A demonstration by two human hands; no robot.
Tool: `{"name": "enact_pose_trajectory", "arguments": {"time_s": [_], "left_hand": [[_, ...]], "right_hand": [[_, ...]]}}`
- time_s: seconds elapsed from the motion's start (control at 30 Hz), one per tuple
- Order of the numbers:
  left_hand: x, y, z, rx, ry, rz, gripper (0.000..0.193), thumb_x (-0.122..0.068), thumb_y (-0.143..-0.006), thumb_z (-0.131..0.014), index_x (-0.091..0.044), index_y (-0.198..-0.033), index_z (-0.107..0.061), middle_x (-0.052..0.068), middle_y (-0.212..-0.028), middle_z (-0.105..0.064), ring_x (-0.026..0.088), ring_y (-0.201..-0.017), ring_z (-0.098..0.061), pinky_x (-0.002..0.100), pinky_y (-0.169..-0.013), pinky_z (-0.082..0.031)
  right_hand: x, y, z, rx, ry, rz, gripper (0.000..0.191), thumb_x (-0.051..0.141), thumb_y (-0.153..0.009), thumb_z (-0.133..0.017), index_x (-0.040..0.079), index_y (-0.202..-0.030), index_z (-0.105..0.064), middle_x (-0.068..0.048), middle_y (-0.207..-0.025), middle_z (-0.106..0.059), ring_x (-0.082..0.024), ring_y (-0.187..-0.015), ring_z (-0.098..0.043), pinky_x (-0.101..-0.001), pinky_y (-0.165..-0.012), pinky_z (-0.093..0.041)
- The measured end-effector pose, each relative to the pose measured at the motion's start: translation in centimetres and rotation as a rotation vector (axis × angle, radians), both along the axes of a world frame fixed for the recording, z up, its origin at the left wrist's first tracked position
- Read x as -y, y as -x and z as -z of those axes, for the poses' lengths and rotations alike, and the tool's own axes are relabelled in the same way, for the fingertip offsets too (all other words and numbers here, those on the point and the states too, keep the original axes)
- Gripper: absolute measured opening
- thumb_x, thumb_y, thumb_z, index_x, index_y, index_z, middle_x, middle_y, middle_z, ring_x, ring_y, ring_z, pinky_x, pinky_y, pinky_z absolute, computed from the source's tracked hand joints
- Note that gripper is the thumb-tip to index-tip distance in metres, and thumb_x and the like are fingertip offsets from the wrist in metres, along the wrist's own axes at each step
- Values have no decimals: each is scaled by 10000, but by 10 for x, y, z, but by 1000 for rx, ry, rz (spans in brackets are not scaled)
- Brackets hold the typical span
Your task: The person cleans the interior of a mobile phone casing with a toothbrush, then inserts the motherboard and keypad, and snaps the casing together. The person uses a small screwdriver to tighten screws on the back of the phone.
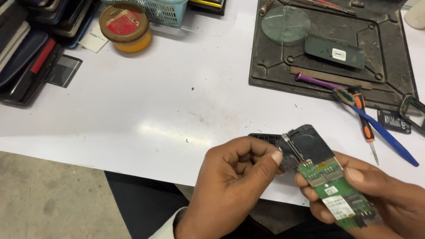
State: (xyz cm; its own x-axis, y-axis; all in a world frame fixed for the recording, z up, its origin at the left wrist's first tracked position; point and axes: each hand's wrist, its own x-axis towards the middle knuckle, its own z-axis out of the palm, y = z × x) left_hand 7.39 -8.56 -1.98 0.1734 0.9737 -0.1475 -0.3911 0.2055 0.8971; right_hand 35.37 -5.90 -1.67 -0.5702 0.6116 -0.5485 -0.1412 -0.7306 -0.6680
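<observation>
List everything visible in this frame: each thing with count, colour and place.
circuit board: 1, green, in right hand
phone frame: 1, black, at the board's upper end
work mat: 1, dark, table's upper right
round lens: 1, greenish, on mat
phone cover: 1, dark green, on mat
brush: 1, blue and purple, mat's lower edge
screwdriver: 1, orange-black, beside brush
tin: 1, yellow, upper left
basket: 1, teal, top
table: 1, white
left hand: 1, pinching frame
right hand: 1, holding board
</observation>
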Motion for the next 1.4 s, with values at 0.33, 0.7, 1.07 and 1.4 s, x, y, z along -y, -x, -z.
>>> {"name": "enact_pose_trajectory", "arguments": {"time_s": [0.33,0.7,1.07,1.4], "left_hand": [[4,-4,-6,27,144,56,243,-177,-955,-695,63,-918,-713,76,-708,-712,-1,-475,-497,172,-402,-377],[-2,11,-8,20,93,32,255,-78,-859,-753,73,-1061,-713,-9,-774,-703,-2,-597,-562,152,-529,-469],[2,24,1,-747,-588,-238,115,-80,-885,-766,-63,-998,-759,27,-889,-730,97,-611,-632,233,-510,-471],[3,29,11,-1135,-863,-209,139,-48,-844,-769,-45,-982,-754,54,-900,-700,166,-652,-675,301,-505,-497]], "right_hand": [[8,-22,10,126,66,-12,717,437,-908,-660,-63,-1361,-418,-280,-981,-650,-387,-876,-727,-418,-586,-638],[-8,15,-10,341,-204,9,635,272,-871,-769,-67,-1331,-491,-281,-1001,-632,-342,-902,-691,-494,-796,-606],[-31,45,-17,759,-733,-285,443,183,-874,-782,46,-1266,-627,-109,-1106,-616,-195,-952,-620,-384,-846,-572],[-25,54,-12,974,-979,-410,456,272,-813,-820,114,-1209,-658,-45,-996,-628,-171,-957,-585,-360,-771,-491]]}}
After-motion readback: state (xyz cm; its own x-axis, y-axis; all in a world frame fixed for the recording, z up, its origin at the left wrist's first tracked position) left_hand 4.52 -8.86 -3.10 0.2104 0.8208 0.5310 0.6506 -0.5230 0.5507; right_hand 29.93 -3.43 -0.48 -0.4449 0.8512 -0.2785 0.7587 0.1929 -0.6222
